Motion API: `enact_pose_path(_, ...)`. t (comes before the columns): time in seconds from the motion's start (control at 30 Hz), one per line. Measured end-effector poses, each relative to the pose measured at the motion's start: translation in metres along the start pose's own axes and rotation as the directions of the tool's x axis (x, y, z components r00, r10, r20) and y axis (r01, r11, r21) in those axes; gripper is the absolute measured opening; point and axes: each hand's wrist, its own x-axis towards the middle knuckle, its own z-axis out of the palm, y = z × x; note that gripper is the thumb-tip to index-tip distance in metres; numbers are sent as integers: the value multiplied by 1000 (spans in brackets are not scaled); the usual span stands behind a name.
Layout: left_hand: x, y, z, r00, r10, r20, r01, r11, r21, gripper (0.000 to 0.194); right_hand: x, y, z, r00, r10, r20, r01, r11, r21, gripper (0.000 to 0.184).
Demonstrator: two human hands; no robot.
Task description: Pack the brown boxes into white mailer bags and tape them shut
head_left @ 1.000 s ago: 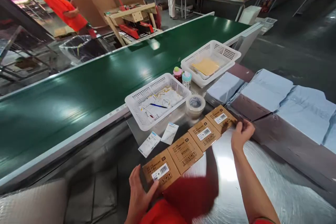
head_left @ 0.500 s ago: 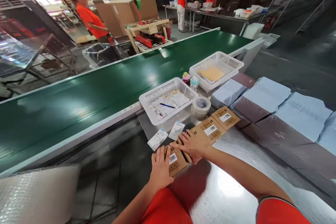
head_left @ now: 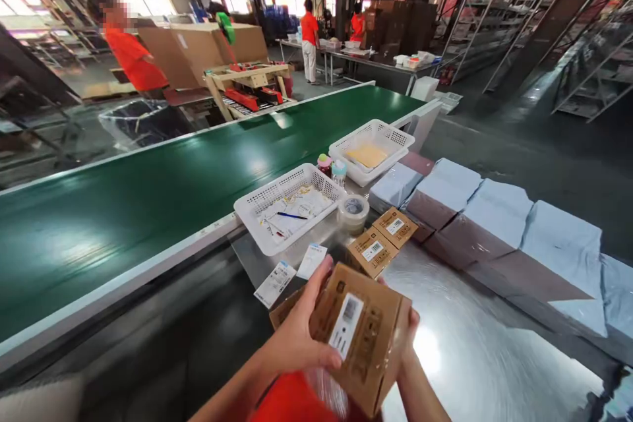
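A small brown cardboard box (head_left: 363,333) with a white barcode label is lifted off the steel table, held between both hands. My left hand (head_left: 299,336) grips its left side with the thumb on top. My right hand (head_left: 409,336) is mostly hidden behind the box's right edge; only fingertips show. Another brown box (head_left: 284,306) peeks out under the held one. Two more labelled boxes (head_left: 372,252) (head_left: 395,227) lie in a row on the table beyond.
Two paper labels (head_left: 291,271) lie by a white basket (head_left: 289,211) of papers. A tape roll (head_left: 353,211), two small bottles (head_left: 332,168) and a second basket (head_left: 372,150) stand behind. Stacks of blue-grey bags (head_left: 494,217) line the right. A green conveyor belt (head_left: 148,191) runs left; people work beyond.
My hands came together from the ends of the box row, closed on the nearest boxes, and now hold one box raised off the table. The view has tilted upward.
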Motion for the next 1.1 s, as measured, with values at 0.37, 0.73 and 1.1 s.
enact_pose_path(0.37,77,31,20,986,5,169,-65,934,351,133,-16,38,-39,999,26,19,-27,995,92,50)
enact_pose_path(0.73,124,-41,-4,997,-80,1,58,736,674,95,53,77,-32,954,301,-14,-290,928,234,49)
enact_pose_path(1.1,-13,-129,-47,639,-220,-737,585,761,279,104,52,63,-7,955,199,-219,-192,980,51,77)
